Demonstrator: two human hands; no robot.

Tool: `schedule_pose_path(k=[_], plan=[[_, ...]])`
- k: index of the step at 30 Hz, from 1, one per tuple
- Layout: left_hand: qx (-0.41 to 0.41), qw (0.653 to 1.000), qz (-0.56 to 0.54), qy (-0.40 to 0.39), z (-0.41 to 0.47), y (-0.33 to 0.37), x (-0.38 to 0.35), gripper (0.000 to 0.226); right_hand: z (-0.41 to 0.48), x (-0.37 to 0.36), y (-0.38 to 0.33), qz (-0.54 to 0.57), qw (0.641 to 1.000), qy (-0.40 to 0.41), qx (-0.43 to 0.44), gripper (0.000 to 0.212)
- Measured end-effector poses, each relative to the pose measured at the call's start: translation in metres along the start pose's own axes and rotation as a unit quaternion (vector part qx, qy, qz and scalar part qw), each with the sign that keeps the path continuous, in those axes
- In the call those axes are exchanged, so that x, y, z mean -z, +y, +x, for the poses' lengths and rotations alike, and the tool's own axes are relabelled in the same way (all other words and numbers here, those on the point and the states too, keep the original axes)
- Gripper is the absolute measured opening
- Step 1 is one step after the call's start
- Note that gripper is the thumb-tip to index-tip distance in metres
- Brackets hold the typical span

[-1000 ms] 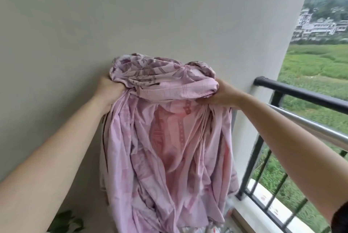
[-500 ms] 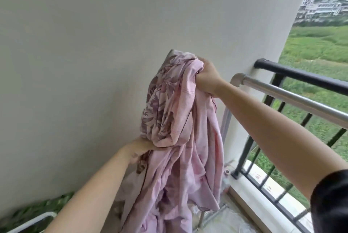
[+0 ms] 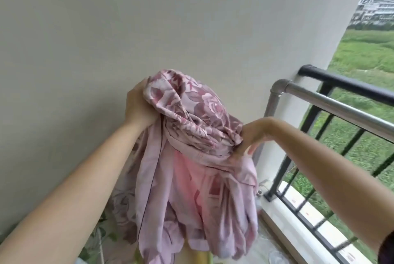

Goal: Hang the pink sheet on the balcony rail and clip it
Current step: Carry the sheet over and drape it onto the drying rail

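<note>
The pink sheet [image 3: 191,157], printed with darker roses, hangs bunched in front of me against the wall. My left hand [image 3: 138,106] grips its upper left fold. On the right, my right hand [image 3: 249,138] pinches a gathered fold lower down. Most of the cloth droops in folds toward the floor. The silver rail [image 3: 332,101] runs from a pipe elbow at the wall off to the right, with the black balcony rail [image 3: 345,81] just behind it. The sheet is left of both rails and touches neither.
A pale wall [image 3: 149,29] fills the left and centre. Black balusters [image 3: 283,170] stand on a tiled ledge [image 3: 309,214] at the lower right, with green fields beyond. Leafy plants [image 3: 102,236] show at the bottom left behind the sheet.
My left hand has risen from below the bundle to its upper left fold. My right hand has dropped from the top to a lower fold on the right. The sheet has spread wider.
</note>
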State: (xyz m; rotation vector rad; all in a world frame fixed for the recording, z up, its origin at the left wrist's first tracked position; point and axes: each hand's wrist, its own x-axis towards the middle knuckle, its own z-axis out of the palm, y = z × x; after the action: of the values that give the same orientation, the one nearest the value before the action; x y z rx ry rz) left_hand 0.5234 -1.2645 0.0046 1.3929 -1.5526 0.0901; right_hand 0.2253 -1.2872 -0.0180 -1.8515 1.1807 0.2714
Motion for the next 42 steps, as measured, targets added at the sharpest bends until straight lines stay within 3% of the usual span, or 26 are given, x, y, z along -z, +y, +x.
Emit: schedule_pose_path(k=[3,6,9,11,13,15,17,18,20,22,24,28,31,33,35,38,40,42], plan=[[-0.058,0.988,-0.138,0.029,0.013,0.044,0.016,0.023,0.025,-0.026,-0.019,0.102,0.976,0.079,0.178,0.085],[-0.077,0.979,-0.188,-0.014,0.024,0.059,0.025,0.024,0.041,-0.043,-0.033,0.216,0.941,0.052,0.254,0.073],[-0.089,0.985,-0.138,-0.057,0.029,0.044,0.038,0.024,0.039,-0.032,-0.036,0.112,0.966,0.078,0.218,0.054],[-0.07,0.988,-0.082,-0.111,0.024,0.023,0.044,0.028,0.038,-0.012,-0.031,-0.029,0.971,0.184,0.151,0.044],[-0.017,0.986,-0.035,-0.165,0.01,0.0,0.043,0.031,0.033,0.01,-0.025,-0.132,0.943,0.3,0.065,0.028],[0.062,0.97,-0.056,-0.228,-0.007,-0.021,0.036,0.06,0.022,0.027,-0.025,-0.152,0.915,0.374,0.021,0.012],[0.16,0.921,-0.15,-0.322,-0.024,-0.037,0.027,0.093,0.015,0.039,-0.028,-0.147,0.894,0.422,0.019,0.014],[0.206,0.877,-0.208,-0.381,-0.034,-0.041,0.023,0.094,0.012,0.042,-0.031,-0.143,0.885,0.442,0.029,0.01],[0.276,0.79,-0.283,-0.468,-0.054,-0.046,0.013,0.075,0.008,0.042,-0.037,-0.124,0.869,0.475,0.064,0.006],[0.316,0.749,-0.332,-0.478,-0.075,-0.046,-0.003,0.072,0.005,0.039,-0.042,-0.095,0.858,0.495,0.1,0.014],[0.332,0.739,-0.367,-0.458,-0.093,-0.042,-0.022,0.076,0.001,0.037,-0.044,-0.065,0.851,0.505,0.13,0.017],[0.282,0.779,-0.334,-0.45,-0.112,-0.023,-0.058,0.071,-0.012,0.041,-0.044,0.021,0.852,0.491,0.181,0.02],[0.287,0.764,-0.356,-0.455,-0.115,-0.014,-0.073,0.07,-0.025,0.05,-0.04,0.056,0.859,0.458,0.222,0.019],[0.263,0.786,-0.302,-0.47,-0.109,-0.007,-0.073,0.069,-0.032,0.06,-0.036,-0.009,0.87,0.447,0.208,0.02],[0.228,0.838,-0.198,-0.455,-0.095,-0.008,-0.066,0.064,-0.036,0.073,-0.03,-0.143,0.878,0.433,0.143,0.019],[0.208,0.909,-0.015,-0.36,-0.061,-0.02,-0.038,0.044,-0.036,0.081,-0.025,-0.323,0.879,0.351,0.007,0.018],[0.203,0.932,0.063,-0.293,-0.033,-0.024,-0.016,0.037,-0.027,0.079,-0.027,-0.377,0.878,0.292,-0.043,0.022],[0.168,0.949,0.119,-0.237,-0.006,-0.02,0.002,0.032,-0.013,0.08,-0.029,-0.392,0.872,0.287,-0.066,0.025]])
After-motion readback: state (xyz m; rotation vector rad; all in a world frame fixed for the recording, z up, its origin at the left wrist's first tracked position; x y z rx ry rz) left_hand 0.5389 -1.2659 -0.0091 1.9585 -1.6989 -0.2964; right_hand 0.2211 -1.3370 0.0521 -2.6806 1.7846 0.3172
